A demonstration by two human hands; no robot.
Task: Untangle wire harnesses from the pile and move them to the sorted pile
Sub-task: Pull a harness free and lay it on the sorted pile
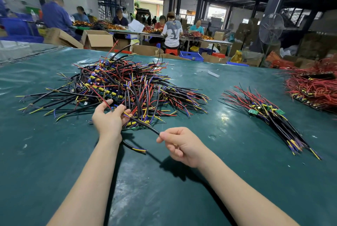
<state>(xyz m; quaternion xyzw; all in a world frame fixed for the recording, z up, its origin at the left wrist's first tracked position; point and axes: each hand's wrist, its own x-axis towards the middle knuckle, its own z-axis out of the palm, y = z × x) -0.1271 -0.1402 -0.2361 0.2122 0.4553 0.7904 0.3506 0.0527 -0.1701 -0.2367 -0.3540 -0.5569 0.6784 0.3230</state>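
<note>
Two hands are engaged: black harness cable (145, 125) is pinched at its near end by right hand (179, 144) and gripped at tangled pile's (118, 83) near edge by left hand (109, 119) (sorted pile (269, 114) seen well to the right).

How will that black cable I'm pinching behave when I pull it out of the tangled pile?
Probably bendy, not limp: the black cable curves only slightly between your right hand and your left hand. Likely to snag: its far end lies among crossing wires of the tangled pile. Seems light; a fingertip pinch holds it.
</note>
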